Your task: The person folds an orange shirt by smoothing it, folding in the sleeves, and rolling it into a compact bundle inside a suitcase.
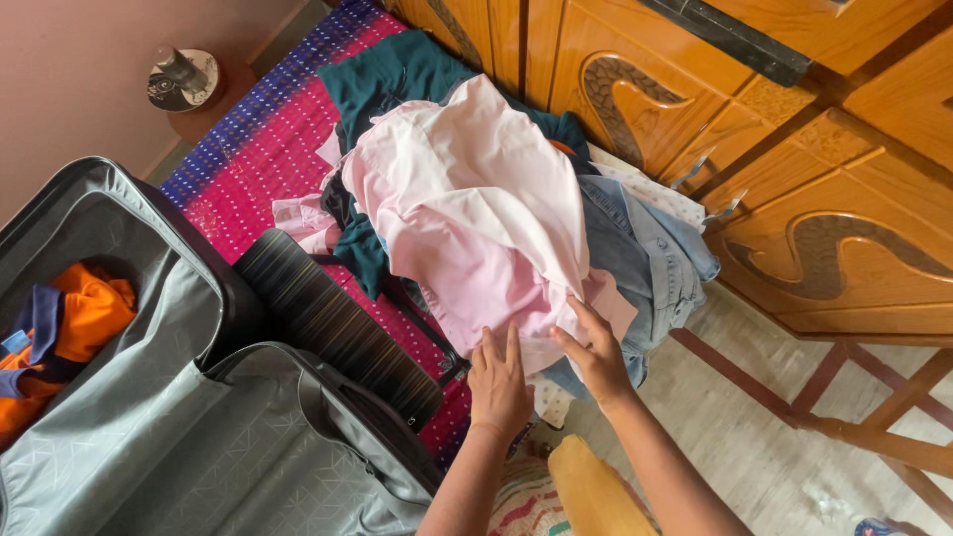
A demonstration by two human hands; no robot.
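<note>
Both hands, left hand (499,382) and right hand (596,352), press flat, fingers spread, on the pink shirt (476,213) (top of pile); open suitcase (149,397) holds only orange clothing (84,313).

You're not looking at any packages, labels, signs or screens here, not at twelve o'clock, not anywhere round the dial.

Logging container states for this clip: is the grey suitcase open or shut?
Open. The grey suitcase lies with its lid flung back, grey lining exposed, and orange clothing visible inside one half.
</note>
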